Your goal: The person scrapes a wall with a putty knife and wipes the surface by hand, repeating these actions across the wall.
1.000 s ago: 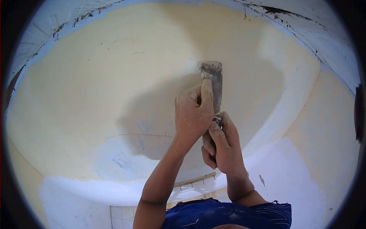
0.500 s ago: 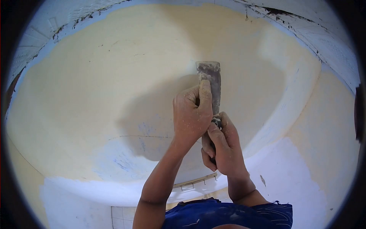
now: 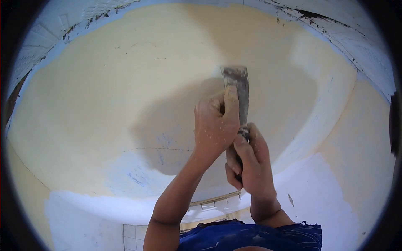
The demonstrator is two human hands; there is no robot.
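- Your flat grey metal scraper sits just above the middle. Its wide end points to 12 o'clock and presses on the cream-yellow painted ceiling.
- It looks light, thin and stiff. The top edge may be sharp, so hold the handle and push on the flat part.
- Your left hand is curled over the blade, with one finger pressing along it.
- Your right hand, at 5 o'clock from the left, is closed tight round the dark handle.
- Pale blue patches show at 7 o'clock.
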